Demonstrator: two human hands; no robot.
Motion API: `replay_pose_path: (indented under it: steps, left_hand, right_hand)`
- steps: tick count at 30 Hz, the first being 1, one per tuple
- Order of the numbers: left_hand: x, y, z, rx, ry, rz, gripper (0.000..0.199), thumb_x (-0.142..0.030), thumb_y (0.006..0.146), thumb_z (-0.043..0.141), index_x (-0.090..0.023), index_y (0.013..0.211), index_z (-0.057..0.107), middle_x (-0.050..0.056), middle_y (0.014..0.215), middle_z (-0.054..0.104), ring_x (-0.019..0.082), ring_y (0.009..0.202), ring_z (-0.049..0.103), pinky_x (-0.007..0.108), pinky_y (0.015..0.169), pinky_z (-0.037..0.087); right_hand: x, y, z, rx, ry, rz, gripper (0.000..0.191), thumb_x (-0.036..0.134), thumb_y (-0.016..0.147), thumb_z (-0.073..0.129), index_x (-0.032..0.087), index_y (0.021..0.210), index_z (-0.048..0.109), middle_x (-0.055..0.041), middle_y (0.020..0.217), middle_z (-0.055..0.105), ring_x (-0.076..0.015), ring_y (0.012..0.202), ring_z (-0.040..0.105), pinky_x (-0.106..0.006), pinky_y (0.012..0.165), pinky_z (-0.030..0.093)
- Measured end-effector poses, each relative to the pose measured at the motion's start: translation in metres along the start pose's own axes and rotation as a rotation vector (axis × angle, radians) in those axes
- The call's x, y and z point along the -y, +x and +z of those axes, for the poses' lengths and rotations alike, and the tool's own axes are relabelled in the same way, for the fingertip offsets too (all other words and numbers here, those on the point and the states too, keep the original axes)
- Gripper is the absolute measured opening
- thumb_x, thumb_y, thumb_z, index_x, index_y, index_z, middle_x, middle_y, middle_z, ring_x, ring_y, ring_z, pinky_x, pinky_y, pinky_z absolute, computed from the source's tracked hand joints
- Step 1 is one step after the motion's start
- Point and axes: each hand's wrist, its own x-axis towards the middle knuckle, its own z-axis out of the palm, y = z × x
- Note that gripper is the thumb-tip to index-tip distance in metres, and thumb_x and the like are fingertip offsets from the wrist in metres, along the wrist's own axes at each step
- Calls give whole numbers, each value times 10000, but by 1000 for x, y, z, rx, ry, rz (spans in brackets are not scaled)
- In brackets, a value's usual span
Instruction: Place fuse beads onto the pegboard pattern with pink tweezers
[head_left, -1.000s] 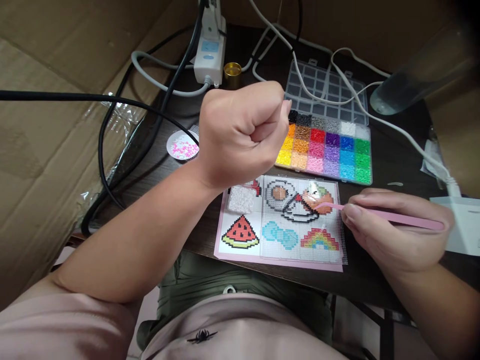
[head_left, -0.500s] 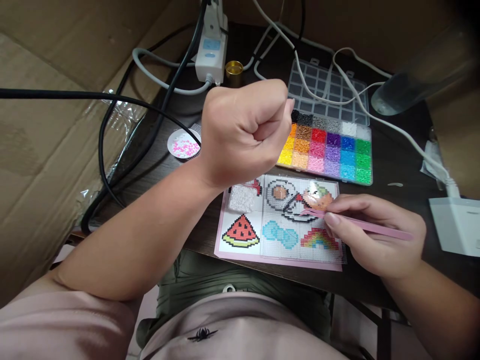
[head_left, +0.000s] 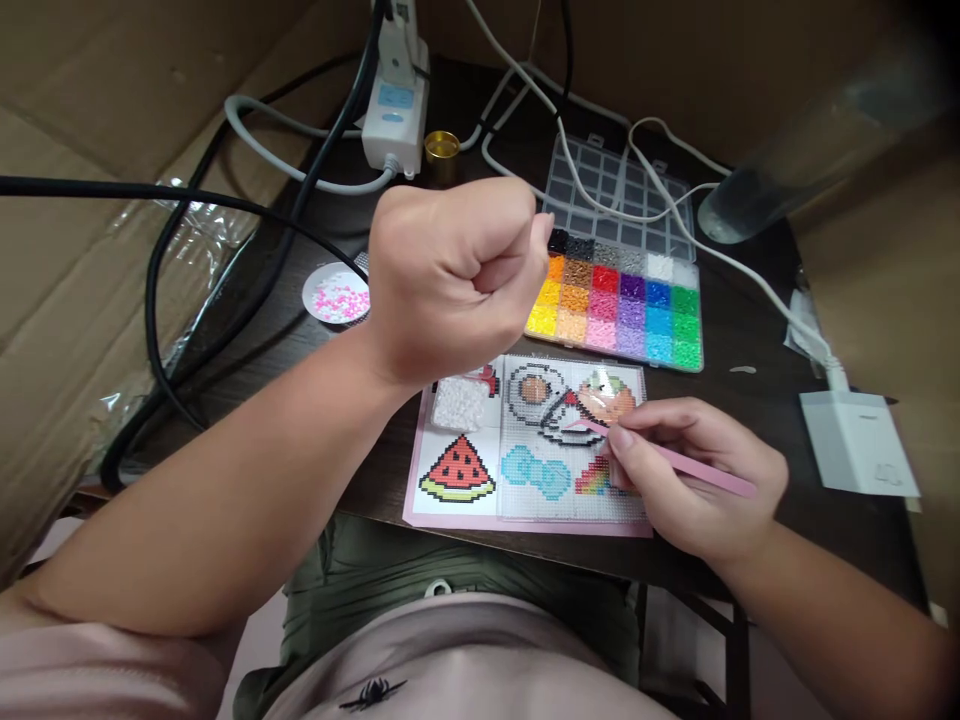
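My left hand (head_left: 459, 285) is raised in a fist above the left part of the pattern sheet, with nothing showing out of it. Pink tweezers (head_left: 712, 472) are pinched in my right hand (head_left: 697, 485). Their tips are over a black-outlined white figure (head_left: 570, 425) with a red top, on the clear pegboard (head_left: 574, 510). Whether a bead is between the tips is too small to tell. The board lies on a pink-edged pattern sheet (head_left: 450, 518) showing a watermelon slice (head_left: 458, 470). A small clear box of white beads (head_left: 459, 403) sits at upper left of the sheet.
Behind the sheet is an open compartment box of coloured beads (head_left: 615, 305), its lid folded back. A white dish (head_left: 330, 292) holds pink and white beads. Cables, a power strip (head_left: 397, 120), a gold cup (head_left: 442, 148), a clear cylinder (head_left: 739, 205) and a white charger (head_left: 859, 445) stand around.
The view has shifted, so the table and its things appear further left. My left fist keeps its shape, and the tweezers stay over the same black-outlined figure.
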Motion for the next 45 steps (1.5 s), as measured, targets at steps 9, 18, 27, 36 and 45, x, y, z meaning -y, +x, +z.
replay_pose_path:
  steps: [9,18,27,36,45]
  left_hand:
    - [-4,4,2,-37,-83,-12,598,72,1014,672,-244,822,202,-64,707,159,65,550,172,333,523,198]
    - [-1,-2,-1,8,84,-73,628,-279,1209,689,-250,811,204,-60,688,143,67,520,175,303,482,288]
    - [1,0,5,-34,42,-11,637,-343,1242,645,-242,808,190,-61,679,118,71,525,149,314,518,287]
    - [-3,1,6,-85,-82,-30,566,-161,1133,671,-226,817,207,-56,672,150,70,512,153,343,533,255]
    - [-4,2,6,-71,-91,20,581,62,1024,659,-236,832,198,-57,714,150,64,563,150,327,534,169]
  right_hand:
    - [1,8,2,46,-88,-114,244,62,1003,889,301,1034,854,47,746,867,-141,424,721,-225,446,603]
    - [-1,9,3,69,-108,-135,270,35,980,844,299,1038,847,57,765,890,-144,498,794,-197,512,645]
    - [0,10,1,107,-100,-71,246,83,995,838,326,1018,864,20,774,894,-213,550,833,-289,526,700]
    - [-1,11,2,86,-106,-80,253,73,973,861,324,994,878,26,774,890,-201,552,831,-276,532,700]
    - [-1,11,3,105,-142,-119,256,77,980,845,326,1017,888,25,768,899,-211,535,832,-287,513,699]
